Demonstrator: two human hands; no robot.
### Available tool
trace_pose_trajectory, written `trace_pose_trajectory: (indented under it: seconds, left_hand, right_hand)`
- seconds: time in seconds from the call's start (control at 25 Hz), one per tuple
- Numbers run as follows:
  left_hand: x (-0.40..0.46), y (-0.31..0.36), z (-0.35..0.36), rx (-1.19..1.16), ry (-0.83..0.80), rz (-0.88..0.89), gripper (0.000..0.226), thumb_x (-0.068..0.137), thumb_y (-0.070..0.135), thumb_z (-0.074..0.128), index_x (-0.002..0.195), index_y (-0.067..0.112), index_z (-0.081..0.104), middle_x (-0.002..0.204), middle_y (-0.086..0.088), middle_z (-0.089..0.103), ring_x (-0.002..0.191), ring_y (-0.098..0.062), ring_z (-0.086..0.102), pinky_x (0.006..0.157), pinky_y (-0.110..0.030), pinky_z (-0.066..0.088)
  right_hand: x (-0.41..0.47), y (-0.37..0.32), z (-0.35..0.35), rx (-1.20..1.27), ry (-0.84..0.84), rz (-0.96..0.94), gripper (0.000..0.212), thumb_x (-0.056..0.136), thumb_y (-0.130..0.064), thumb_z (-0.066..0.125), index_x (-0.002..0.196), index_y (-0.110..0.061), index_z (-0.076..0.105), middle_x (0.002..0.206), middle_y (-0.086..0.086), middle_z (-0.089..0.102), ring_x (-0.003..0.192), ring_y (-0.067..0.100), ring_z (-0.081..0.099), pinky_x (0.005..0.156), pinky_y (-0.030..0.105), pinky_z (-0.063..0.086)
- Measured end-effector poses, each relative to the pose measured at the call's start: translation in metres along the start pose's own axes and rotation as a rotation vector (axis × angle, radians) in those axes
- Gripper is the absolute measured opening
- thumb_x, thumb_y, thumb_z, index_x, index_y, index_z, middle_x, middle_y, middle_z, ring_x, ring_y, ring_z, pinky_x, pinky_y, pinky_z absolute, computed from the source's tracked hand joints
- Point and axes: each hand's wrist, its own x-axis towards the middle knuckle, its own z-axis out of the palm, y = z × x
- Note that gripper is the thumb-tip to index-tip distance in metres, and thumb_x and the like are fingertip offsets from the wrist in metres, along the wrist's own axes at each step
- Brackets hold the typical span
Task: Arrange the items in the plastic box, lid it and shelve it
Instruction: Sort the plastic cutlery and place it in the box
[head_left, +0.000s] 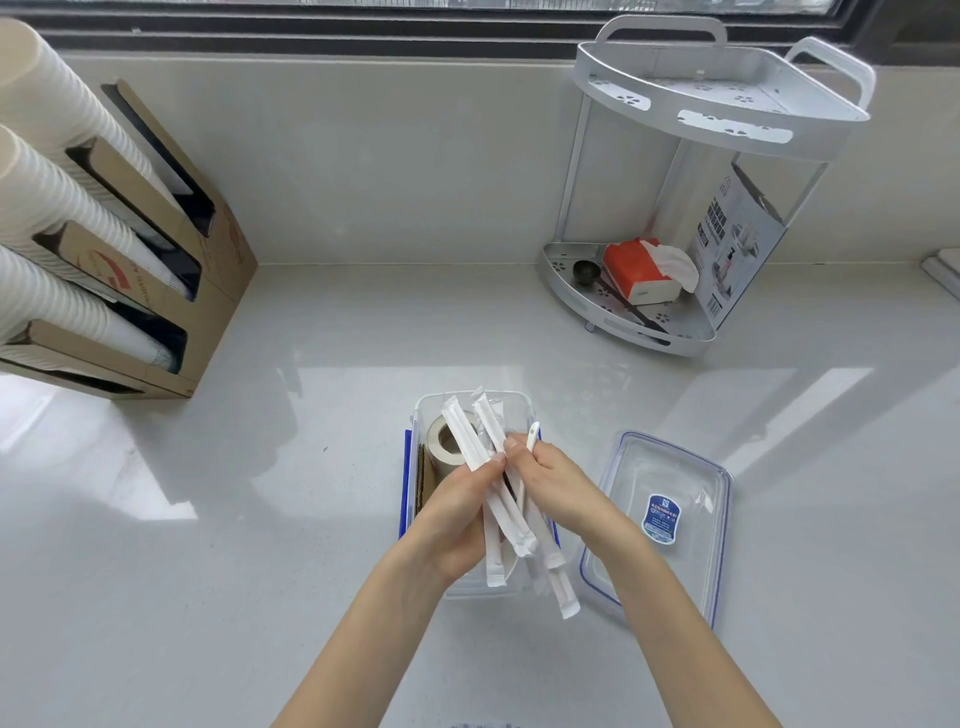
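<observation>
A clear plastic box (511, 402) with blue clips stands on the white counter in front of me. Inside it lie a roll of tan tape (444, 441) and a piece of brown cardboard (427, 480). Both hands hover over the box and hold a bundle of white paper-wrapped sticks (506, 525). My left hand (457, 514) grips the bundle from the left. My right hand (553, 486) pinches it from the right, with a small white plastic spoon handle (533, 434) poking up by its fingers. The clear lid (662, 525) with a blue label lies flat to the right of the box.
A white two-tier corner shelf (722, 98) stands at the back right; its lower tier holds an orange tissue pack (641, 270), a black scoop (587, 270) and a printed carton (732, 249). A cardboard dispenser (208, 270) with stacks of paper cups (57, 208) stands at the left.
</observation>
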Motion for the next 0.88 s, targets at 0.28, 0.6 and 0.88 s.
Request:
trace_pose_trajectory:
  seconds: [0.28,0.6,0.88]
  left_hand:
    - [0.000,0.004,-0.014,-0.114,0.257,0.091,0.017,0.093,0.011,0.036,0.095,0.008,0.053,0.073,-0.006,0.053,0.066,-0.016,0.055,0.054,-0.026,0.054]
    - [-0.010,0.010,-0.007,-0.102,0.110,0.023,0.035,0.092,0.041,0.036,0.098,0.013,0.056,0.050,0.007,0.039,0.034,-0.002,0.032,0.036,-0.013,0.034]
    - [-0.015,0.006,-0.001,0.069,0.049,0.030,0.031,0.092,0.040,0.035,0.106,0.021,0.056,0.050,0.009,0.043,0.034,-0.002,0.031,0.035,-0.012,0.030]
  right_hand:
    - [-0.006,-0.010,-0.019,0.561,0.123,-0.022,0.033,0.099,-0.020,0.029,0.101,-0.013,0.062,0.084,0.000,0.063,0.085,0.012,0.062,0.089,0.027,0.046]
    - [-0.011,-0.018,-0.014,0.326,0.109,0.009,0.015,0.093,-0.024,0.048,0.088,-0.023,0.062,0.058,-0.012,0.052,0.053,0.000,0.045,0.056,0.016,0.032]
    - [-0.013,-0.019,-0.007,0.280,0.123,-0.003,0.011,0.083,-0.028,0.064,0.080,-0.019,0.059,0.083,-0.001,0.061,0.077,0.008,0.056,0.068,0.017,0.041]
